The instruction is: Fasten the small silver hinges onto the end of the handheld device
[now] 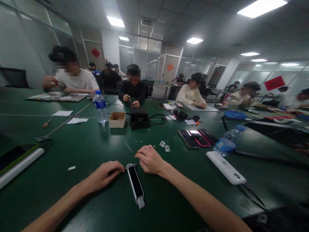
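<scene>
stick: a black-and-white stick gadget (135, 185) on the green table (72, 206), its long axis running from the hands back toward the near side, a little aslant

left hand (103, 175): pinched shut on something thin; only a metal tip (130, 166) shows, reaching the stick's upper end

right hand (150, 159): loosely curled, knuckles up, nothing visible in it, just beyond that same end

nearer hand: the left, by way of the tip; the right is close but doesn't seem to touch

box: a small open cardboard box (117, 120), well ahead, its contents hard to make out from here

nearby: two small metal hinges (164, 146), just ahead of the right hand — three phones (194, 138) farther right
</scene>
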The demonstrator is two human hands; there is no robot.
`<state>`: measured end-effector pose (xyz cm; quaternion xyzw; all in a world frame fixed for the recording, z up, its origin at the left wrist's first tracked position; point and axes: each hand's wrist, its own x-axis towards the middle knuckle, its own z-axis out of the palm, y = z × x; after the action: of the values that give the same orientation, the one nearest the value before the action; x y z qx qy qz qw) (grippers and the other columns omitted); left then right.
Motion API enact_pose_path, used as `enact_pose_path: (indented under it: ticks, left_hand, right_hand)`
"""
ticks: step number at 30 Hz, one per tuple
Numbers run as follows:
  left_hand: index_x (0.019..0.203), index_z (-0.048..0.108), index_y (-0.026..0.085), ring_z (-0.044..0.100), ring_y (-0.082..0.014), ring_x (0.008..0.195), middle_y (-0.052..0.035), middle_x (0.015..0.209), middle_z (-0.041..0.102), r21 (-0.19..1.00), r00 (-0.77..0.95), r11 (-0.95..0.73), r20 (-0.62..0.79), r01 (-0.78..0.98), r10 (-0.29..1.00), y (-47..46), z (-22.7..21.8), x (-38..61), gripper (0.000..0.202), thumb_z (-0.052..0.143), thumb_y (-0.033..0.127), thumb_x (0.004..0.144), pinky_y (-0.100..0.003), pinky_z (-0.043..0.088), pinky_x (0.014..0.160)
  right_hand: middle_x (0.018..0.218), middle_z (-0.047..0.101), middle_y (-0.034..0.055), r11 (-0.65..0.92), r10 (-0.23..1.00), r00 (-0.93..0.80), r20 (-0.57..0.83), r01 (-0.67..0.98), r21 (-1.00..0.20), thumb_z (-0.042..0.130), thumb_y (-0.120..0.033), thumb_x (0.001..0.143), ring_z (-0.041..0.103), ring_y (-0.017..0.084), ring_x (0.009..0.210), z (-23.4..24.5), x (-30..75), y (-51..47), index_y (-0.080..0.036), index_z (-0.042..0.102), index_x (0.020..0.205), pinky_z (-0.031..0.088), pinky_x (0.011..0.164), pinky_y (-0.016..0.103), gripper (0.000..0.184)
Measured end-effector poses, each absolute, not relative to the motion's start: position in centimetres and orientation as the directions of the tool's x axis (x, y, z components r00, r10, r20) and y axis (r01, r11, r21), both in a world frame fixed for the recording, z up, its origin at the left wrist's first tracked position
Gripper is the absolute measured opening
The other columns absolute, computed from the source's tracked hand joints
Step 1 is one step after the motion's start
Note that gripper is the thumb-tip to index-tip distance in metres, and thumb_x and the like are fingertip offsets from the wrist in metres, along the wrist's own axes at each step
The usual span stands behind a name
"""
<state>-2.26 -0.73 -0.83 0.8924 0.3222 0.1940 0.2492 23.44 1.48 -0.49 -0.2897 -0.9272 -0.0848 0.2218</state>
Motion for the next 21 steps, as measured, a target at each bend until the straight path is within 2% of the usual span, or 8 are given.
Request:
enact_pose_path:
  ticks: [10,17,21]
  left_hand:
    - [0.094,0.059,0.019,0.058,-0.0153,0.079,-0.004,0.089,0.064,0.548,0.708,-0.683,0.215,0.482,0.672,-0.65,-1.33,-2.24,0.023,0.036,0.019,0.092,-0.024,0.043,0.073]
    - [0.102,0.058,0.02,0.06,-0.0162,0.081,-0.0033,0.091,0.065,0.568,0.691,-0.66,0.207,0.491,0.693,-0.83,-0.99,-2.16,0.022,0.038,0.023,0.093,-0.024,0.046,0.074]
    - [0.098,0.059,0.02,0.061,-0.0163,0.08,-0.0028,0.089,0.066,0.603,0.671,-0.629,0.2,0.491,0.714,-0.8,-1.1,-2.19,0.021,0.039,0.026,0.092,-0.024,0.047,0.073]
  right_hand:
    - [0.096,0.063,0.0074,0.858,0.505,-0.787,0.353,0.502,-0.108,0.049,-0.018,0.086,0.053,0.016,0.087,-0.98,22.56,0.92,-0.012,0.061,0.097,0.039,0.075,0.029,0.017]
    - [0.098,0.062,0.0081,0.849,0.528,-0.786,0.322,0.486,-0.206,0.047,-0.019,0.089,0.054,0.016,0.09,-0.69,22.54,0.73,-0.013,0.059,0.102,0.044,0.08,0.03,0.018]
    - [0.098,0.062,0.0088,0.847,0.531,-0.788,0.313,0.479,-0.232,0.047,-0.016,0.089,0.054,0.016,0.091,-0.47,22.62,0.61,-0.011,0.059,0.102,0.046,0.082,0.03,0.018]
